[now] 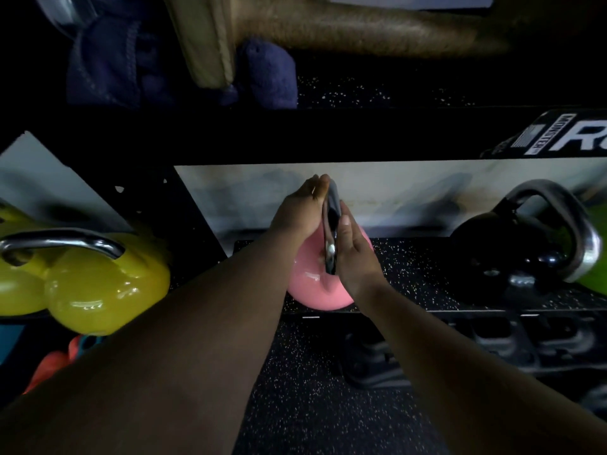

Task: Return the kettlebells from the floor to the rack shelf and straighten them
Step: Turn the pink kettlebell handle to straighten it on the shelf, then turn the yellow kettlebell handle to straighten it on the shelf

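Observation:
A pink kettlebell [310, 284] with a steel handle [330, 244] sits at the front of the speckled rack shelf [427, 277], in the middle of the view. My left hand [300, 211] presses flat against the left side of the handle. My right hand [356, 254] presses against its right side, so the handle is pinched between both palms with the fingers stretched out. A black kettlebell [512, 254] stands on the shelf to the right. Two yellow kettlebells [108, 287] sit on the shelf section to the left.
A black rack beam [295, 136] with a white logo runs overhead. Above it lie blue towels [266, 73] and a tan pad [210, 37]. Something green [594, 274] shows at the right edge. Dark weights [492, 339] sit under the shelf; orange gear [56, 362] lies lower left.

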`<state>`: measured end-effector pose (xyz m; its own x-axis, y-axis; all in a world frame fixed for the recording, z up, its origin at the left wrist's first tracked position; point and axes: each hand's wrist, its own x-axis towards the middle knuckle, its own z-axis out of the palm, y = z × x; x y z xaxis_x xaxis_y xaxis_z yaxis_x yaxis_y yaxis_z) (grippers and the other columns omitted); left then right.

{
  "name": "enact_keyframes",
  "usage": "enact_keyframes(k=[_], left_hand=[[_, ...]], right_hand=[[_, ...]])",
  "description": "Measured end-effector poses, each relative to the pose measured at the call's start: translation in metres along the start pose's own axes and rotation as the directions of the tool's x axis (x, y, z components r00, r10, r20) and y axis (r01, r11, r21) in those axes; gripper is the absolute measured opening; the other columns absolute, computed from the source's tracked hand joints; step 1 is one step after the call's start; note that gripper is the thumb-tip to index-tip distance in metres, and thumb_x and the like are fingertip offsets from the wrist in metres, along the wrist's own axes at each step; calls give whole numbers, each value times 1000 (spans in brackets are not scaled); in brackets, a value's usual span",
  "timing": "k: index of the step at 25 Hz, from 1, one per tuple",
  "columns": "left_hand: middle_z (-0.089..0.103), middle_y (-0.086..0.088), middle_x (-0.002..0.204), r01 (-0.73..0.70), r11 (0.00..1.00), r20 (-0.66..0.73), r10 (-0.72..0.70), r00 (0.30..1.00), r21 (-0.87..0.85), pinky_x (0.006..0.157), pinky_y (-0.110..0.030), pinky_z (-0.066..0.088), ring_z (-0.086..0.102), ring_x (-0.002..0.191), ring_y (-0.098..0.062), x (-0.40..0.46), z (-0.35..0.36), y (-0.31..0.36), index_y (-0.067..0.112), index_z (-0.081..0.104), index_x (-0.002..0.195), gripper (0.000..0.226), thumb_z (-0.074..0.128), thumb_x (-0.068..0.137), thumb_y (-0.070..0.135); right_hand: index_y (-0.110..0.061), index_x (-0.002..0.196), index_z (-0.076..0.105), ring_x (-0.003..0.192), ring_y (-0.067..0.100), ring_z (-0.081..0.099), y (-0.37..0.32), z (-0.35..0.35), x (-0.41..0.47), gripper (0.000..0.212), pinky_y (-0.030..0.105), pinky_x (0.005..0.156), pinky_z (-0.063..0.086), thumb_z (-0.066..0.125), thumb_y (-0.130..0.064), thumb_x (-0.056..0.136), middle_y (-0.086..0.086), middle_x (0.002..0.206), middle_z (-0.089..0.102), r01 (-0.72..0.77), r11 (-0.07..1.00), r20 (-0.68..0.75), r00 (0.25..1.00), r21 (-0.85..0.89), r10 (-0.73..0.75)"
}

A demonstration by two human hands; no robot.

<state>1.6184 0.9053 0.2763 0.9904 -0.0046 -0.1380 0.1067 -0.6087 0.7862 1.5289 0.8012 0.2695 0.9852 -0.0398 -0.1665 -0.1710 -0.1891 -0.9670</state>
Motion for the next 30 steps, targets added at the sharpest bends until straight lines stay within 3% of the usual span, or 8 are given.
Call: enact_keyframes(k=[3,6,9,15,20,22,26,30], left_hand=[[54,-11,144,-89,992,-35,92,995,84,106,-35,41,51,131,-31,-12,-10,8,26,45,145,48,36,103,48],[56,-9,143,-113,974,-42,124,991,198,110,-45,38,52,131,-30,-38,-22,1,22,45,145,50,44,100,45],[54,-5,144,-24,955,-73,47,996,295,110,-56,34,52,131,-29,-65,-35,-10,22,42,143,54,50,96,47],[67,4,114,-116,928,-185,191,964,354,100,-45,46,63,105,-18,-80,-85,-25,23,64,111,22,57,92,32],[71,11,94,-156,936,-248,240,938,316,71,-31,53,66,86,-14,-94,-134,-60,28,66,94,13,56,89,34],[72,10,87,-180,929,-295,280,914,323,65,-28,50,67,81,-16,-100,-170,-83,26,66,89,12,58,84,34],[71,5,78,-201,881,-362,372,855,429,62,-32,51,67,76,-21,-121,-267,-161,21,67,82,11,60,77,28],[65,7,89,-152,865,-378,360,853,479,64,-36,52,63,82,-18,-123,-352,-239,24,68,87,13,57,83,30]], right_hand=[[-34,143,42,124,32,54,-5,-15,0,48,41,101,45,24,-50,102,12,135,59,40,949,-38,998,-313,-55],[-23,131,52,115,34,52,-18,-32,-13,41,46,94,47,39,-45,98,14,122,59,61,782,-99,983,-620,-155],[-23,121,52,115,30,48,-31,-44,-30,32,43,90,43,47,-41,95,10,122,55,129,666,-77,960,-735,-271],[-20,123,50,106,31,48,-56,-6,-31,36,41,85,41,46,-40,93,9,117,53,332,453,123,894,-827,-431],[-24,122,50,114,29,47,-66,75,-34,34,46,97,41,45,-41,94,8,118,56,408,468,185,873,-784,-452],[-24,119,51,111,28,50,-70,120,-32,32,47,91,46,43,-41,93,6,114,58,427,513,195,875,-745,-444],[-21,105,56,95,34,59,-84,224,-42,23,43,68,53,43,-36,92,8,100,63,474,562,207,857,-678,-472],[-20,109,57,91,34,64,-94,320,-42,25,43,71,55,46,-36,93,7,109,62,525,618,252,842,-586,-476]])
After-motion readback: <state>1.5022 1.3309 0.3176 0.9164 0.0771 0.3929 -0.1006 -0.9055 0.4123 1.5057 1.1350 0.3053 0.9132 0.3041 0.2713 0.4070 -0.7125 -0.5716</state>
